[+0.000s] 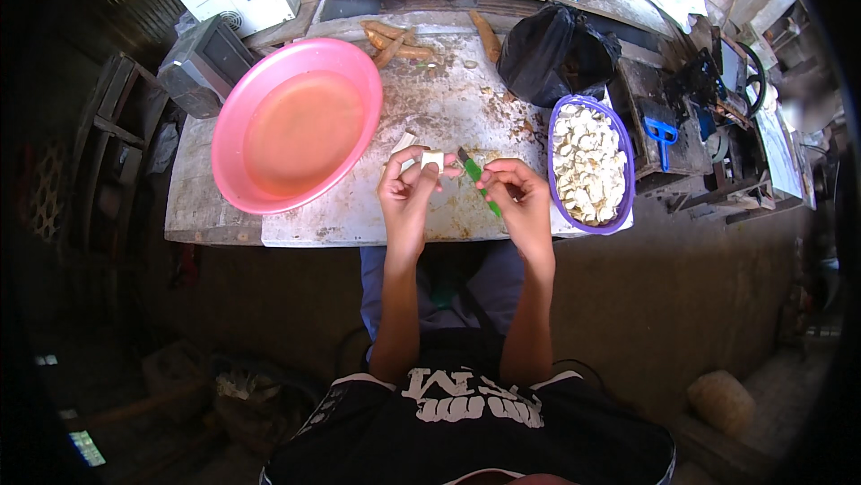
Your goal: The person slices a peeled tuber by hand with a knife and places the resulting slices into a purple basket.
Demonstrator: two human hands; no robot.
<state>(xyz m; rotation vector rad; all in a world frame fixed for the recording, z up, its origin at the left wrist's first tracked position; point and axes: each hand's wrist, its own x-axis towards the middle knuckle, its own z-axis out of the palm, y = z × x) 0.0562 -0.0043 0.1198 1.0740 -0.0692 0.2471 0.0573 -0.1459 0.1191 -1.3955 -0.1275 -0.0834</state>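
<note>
Between the fingers of my left hand (408, 193) is a small pale piece of peeled root (432, 159), gripped above the table. My right hand (520, 198) is closed around a green utility knife (476, 174), its tip tilted up and left toward the root piece. Blade and root look close; whether they touch I cannot tell. Another pale strip of root (404, 141) lies just beyond my left fingers. To the right of my right hand stands a purple oval basket (630, 159), filled with cut white root pieces (587, 166).
At the left sits a large pink basin (224, 162) of cloudy brownish liquid. Several unpeeled brown roots (395, 43) lie at the table's back, near a black plastic bag (547, 54). A blue-handled tool (662, 137) hangs at the right. Peel scraps and dirt mark the tabletop (314, 229).
</note>
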